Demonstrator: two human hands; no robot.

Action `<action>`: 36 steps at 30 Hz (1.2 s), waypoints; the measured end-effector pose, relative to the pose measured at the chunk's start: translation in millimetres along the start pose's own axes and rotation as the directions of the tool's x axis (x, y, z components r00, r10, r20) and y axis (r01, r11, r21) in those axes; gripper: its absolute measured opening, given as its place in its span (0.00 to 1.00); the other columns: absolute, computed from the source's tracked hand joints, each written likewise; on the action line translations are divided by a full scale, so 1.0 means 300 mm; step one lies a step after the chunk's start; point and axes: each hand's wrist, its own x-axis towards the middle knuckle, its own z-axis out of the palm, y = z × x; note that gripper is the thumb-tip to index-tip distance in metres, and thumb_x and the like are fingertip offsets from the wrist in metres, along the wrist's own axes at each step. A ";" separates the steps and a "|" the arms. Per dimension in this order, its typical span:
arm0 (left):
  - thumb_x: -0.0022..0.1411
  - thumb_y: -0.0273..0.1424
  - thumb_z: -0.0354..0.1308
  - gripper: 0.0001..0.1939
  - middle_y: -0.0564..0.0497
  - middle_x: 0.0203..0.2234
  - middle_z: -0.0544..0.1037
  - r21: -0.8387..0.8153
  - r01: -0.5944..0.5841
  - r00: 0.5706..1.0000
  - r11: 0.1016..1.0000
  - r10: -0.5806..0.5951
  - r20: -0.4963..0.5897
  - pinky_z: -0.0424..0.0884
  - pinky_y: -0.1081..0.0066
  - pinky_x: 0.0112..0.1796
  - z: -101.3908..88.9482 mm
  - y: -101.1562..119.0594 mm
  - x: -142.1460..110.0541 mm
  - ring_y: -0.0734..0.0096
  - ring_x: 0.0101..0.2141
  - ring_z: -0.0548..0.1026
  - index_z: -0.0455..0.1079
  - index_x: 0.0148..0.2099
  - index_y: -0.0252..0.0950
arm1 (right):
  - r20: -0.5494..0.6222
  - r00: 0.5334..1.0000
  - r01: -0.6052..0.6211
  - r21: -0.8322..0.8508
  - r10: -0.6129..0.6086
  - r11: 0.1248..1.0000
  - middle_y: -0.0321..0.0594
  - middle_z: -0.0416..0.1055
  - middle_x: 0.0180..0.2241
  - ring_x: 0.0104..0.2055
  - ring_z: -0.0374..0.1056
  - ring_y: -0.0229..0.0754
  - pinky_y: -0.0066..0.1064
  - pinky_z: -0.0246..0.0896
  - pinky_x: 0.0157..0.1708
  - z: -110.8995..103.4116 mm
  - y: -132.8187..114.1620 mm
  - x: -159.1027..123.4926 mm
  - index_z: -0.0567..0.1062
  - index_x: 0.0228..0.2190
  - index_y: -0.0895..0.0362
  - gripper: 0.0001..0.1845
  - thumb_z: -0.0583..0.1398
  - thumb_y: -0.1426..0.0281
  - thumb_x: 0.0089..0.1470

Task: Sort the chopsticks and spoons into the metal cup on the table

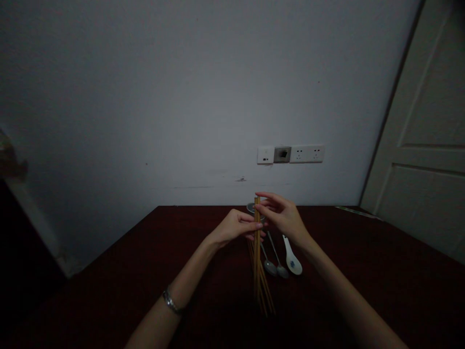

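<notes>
My left hand (244, 225) is closed around a pair of wooden chopsticks (257, 257), gripping them a little below their upper ends. At the top of the same chopsticks, my right hand (278, 211) pinches them between thumb and fingers. The chopsticks stand nearly upright. Behind and below them, more chopsticks (268, 295) lie on the dark red table (203, 310). To their right are two metal spoons (269, 267) and a white ceramic spoon (293, 264) with a blue mark. A round container (250, 207) stands behind my hands, mostly hidden.
The table's far edge meets a pale wall (203, 97) with a row of sockets (307, 153). A flat strip (358, 212) lies at the table's back right, near a panelled door (425, 145). A dark piece of furniture (25, 257) is at the left.
</notes>
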 end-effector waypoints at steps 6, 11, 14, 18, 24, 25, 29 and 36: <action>0.51 0.38 0.59 0.18 0.41 0.31 0.77 -0.012 -0.016 0.999 1.000 0.017 0.034 0.69 0.68 0.34 -0.012 0.001 -0.006 0.68 0.32 0.75 0.73 0.38 0.28 | 0.044 0.999 -0.015 -0.010 0.015 1.000 0.41 0.70 0.32 0.28 0.67 0.38 0.26 0.65 0.18 0.000 0.003 -0.001 0.73 0.40 0.56 0.21 0.62 0.63 0.41; 0.51 0.39 0.59 0.18 0.41 0.31 0.77 0.022 0.001 1.000 1.000 -0.002 0.031 0.70 0.69 0.34 -0.016 -0.001 -0.005 0.69 0.32 0.75 0.73 0.37 0.28 | 0.053 0.998 -0.013 -0.050 0.015 0.999 0.42 0.70 0.32 0.29 0.67 0.40 0.26 0.65 0.18 -0.002 0.006 -0.003 0.73 0.40 0.56 0.20 0.62 0.63 0.42; 0.50 0.39 0.60 0.18 0.41 0.32 0.77 0.040 0.007 0.999 0.999 -0.008 0.034 0.70 0.69 0.34 -0.019 -0.003 -0.005 0.69 0.33 0.75 0.73 0.37 0.28 | 0.063 0.998 -0.010 -0.071 0.015 0.997 0.42 0.70 0.32 0.30 0.68 0.40 0.25 0.65 0.18 -0.004 0.004 -0.004 0.73 0.40 0.56 0.20 0.62 0.63 0.42; 0.50 0.39 0.60 0.18 0.42 0.32 0.77 0.063 0.004 0.999 0.998 -0.006 0.039 0.71 0.69 0.35 -0.024 0.000 -0.004 0.69 0.32 0.75 0.74 0.37 0.28 | 0.068 0.998 -0.011 -0.096 0.018 0.995 0.41 0.70 0.32 0.29 0.67 0.38 0.25 0.66 0.18 -0.003 -0.001 -0.008 0.73 0.40 0.55 0.20 0.61 0.63 0.42; 0.50 0.38 0.60 0.16 0.43 0.30 0.77 0.095 0.026 0.999 0.995 -0.030 0.039 0.71 0.69 0.34 -0.027 0.006 -0.003 0.72 0.30 0.74 0.74 0.34 0.29 | 0.078 0.997 -0.009 -0.121 0.019 0.993 0.40 0.70 0.30 0.28 0.67 0.38 0.25 0.66 0.17 -0.001 0.000 -0.009 0.74 0.39 0.56 0.18 0.61 0.63 0.43; 0.50 0.38 0.60 0.16 0.43 0.30 0.77 0.098 0.023 0.999 0.995 -0.027 0.040 0.71 0.70 0.34 -0.027 0.006 -0.003 0.72 0.30 0.74 0.74 0.34 0.29 | 0.080 0.997 -0.006 -0.120 0.016 0.993 0.40 0.70 0.30 0.28 0.67 0.38 0.25 0.66 0.18 -0.001 0.001 -0.009 0.74 0.39 0.56 0.18 0.61 0.64 0.43; 0.50 0.38 0.60 0.15 0.44 0.29 0.77 0.112 0.004 0.999 0.994 -0.009 0.046 0.71 0.69 0.34 -0.028 0.009 -0.005 0.73 0.29 0.74 0.75 0.33 0.29 | 0.071 0.997 0.002 -0.122 0.007 0.993 0.41 0.70 0.30 0.27 0.67 0.38 0.25 0.66 0.17 0.000 0.005 -0.008 0.74 0.38 0.56 0.18 0.61 0.64 0.43; 0.51 0.38 0.59 0.14 0.44 0.29 0.77 0.137 0.032 0.998 0.990 -0.038 0.042 0.71 0.71 0.33 -0.021 0.025 -0.009 0.73 0.29 0.74 0.74 0.33 0.29 | 0.066 0.998 0.004 -0.132 0.004 0.991 0.41 0.71 0.30 0.28 0.67 0.39 0.25 0.65 0.17 0.002 -0.005 -0.012 0.74 0.39 0.56 0.18 0.61 0.64 0.43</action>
